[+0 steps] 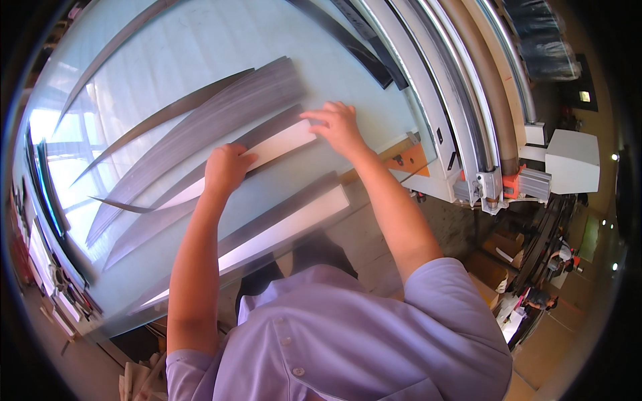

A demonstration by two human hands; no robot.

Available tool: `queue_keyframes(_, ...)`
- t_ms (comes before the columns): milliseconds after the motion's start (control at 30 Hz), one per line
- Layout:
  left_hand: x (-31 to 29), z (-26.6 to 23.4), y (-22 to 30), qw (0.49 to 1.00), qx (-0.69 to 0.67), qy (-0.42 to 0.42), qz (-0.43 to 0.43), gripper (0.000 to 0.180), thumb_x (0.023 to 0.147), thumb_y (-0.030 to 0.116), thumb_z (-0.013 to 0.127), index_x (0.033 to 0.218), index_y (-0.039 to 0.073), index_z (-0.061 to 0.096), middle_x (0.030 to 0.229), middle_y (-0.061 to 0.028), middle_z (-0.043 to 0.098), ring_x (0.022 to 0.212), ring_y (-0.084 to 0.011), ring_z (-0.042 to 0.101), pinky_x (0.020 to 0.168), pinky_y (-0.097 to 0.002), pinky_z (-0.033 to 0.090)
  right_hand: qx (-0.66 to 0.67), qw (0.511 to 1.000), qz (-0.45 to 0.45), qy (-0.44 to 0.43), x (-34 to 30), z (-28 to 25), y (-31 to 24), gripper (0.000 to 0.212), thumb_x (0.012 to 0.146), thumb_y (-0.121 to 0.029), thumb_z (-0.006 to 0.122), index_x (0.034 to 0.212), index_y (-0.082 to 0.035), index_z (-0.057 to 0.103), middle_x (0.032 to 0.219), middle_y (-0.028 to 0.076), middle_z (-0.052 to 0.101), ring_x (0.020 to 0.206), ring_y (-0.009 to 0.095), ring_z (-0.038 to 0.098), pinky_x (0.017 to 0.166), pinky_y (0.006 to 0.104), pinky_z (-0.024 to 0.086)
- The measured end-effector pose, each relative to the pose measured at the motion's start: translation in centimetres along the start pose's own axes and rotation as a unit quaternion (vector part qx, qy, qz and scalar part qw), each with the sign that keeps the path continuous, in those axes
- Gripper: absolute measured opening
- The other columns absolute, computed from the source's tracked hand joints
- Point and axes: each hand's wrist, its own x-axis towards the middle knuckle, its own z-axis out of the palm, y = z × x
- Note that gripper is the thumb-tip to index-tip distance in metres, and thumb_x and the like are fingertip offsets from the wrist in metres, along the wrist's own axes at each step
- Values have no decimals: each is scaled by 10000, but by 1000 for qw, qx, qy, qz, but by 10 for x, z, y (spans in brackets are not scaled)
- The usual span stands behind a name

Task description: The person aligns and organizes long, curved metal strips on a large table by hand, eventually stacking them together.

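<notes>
A long white strip [277, 145] with dark grey strip material along its edges lies slantwise over the glass-like tabletop [200, 47]. My left hand [226, 168] is closed on the middle of this strip, its thumb lying along the white face. At the strip's right end, the thumb and forefinger of my right hand [338, 129] close on the corner. Beyond both hands rests a stack of thin grey strips [261, 90]. Another white strip with a dark edge [287, 230] lies nearer to me, by the table's front edge.
A thin curved dark strip [107, 47] lies at the far left, and black strips [351, 40] lie at the far right. Along the right side runs a machine with long metal rails [461, 87] and a white box [573, 160]. Cardboard boxes [501, 247] stand below at right.
</notes>
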Motion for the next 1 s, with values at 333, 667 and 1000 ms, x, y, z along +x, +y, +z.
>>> queue_keyframes(333, -103, -69, -224, 987, 67, 100, -110, 417, 865, 389, 737, 687, 26, 632, 598, -123, 625, 557, -274, 596, 569, -403, 445, -22, 1000, 7, -8, -1, 1, -4, 323, 742, -190, 801, 1056, -268, 787, 734, 2, 508, 805, 207, 533, 805, 374, 334)
queue_keyframes(667, -131, -86, -281, 972, 5, 125, -199, 396, 792, 364, 803, 683, 11, 662, 622, -141, 614, 595, -318, 547, 606, -439, 439, -18, 998, 39, -39, 0, -1, -15, 367, 750, -181, 813, 1107, -263, 778, 739, -11, 461, 765, 163, 503, 827, 353, 323)
queue_keyframes(1000, -132, -91, -266, 971, 15, 132, -199, 348, 792, 332, 803, 715, 8, 703, 626, -131, 635, 620, -290, 606, 615, -412, 471, -18, 998, 38, -35, 0, 1, -16, 396, 737, -126, 814, 1111, -251, 772, 759, -10, 475, 774, 162, 511, 818, 379, 355)
